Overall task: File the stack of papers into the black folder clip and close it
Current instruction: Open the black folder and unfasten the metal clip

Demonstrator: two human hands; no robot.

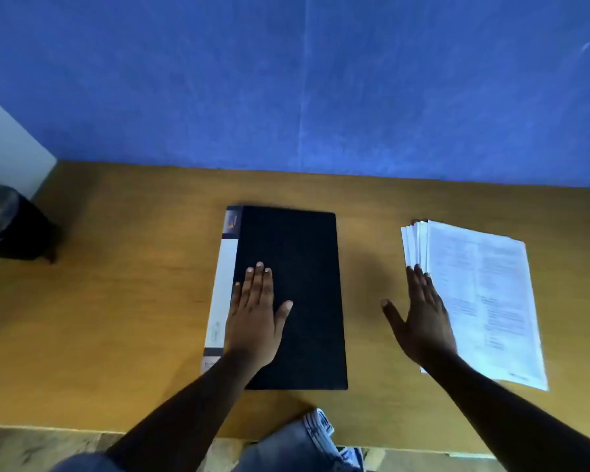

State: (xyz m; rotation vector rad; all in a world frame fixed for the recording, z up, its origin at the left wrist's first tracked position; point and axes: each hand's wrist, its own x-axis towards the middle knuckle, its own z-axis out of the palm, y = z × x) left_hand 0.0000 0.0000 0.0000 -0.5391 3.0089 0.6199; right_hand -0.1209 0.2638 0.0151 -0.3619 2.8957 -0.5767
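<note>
Both hands lie spread flat: left hand (254,318) on the closed folder (293,294), right hand (423,318) at the papers (484,294). The fanned sheets could slide apart when lifted.

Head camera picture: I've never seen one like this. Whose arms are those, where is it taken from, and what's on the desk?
There is no machine here. A person wears a camera on the head, looking down at their own bare arms. The left hand lies flat on a closed black folder with a white spine. The right hand rests open at the edge of a fanned stack of papers. Both lie on a wooden desk before a blue wall. Nothing is gripped. A dark bin stands at the left.
</note>
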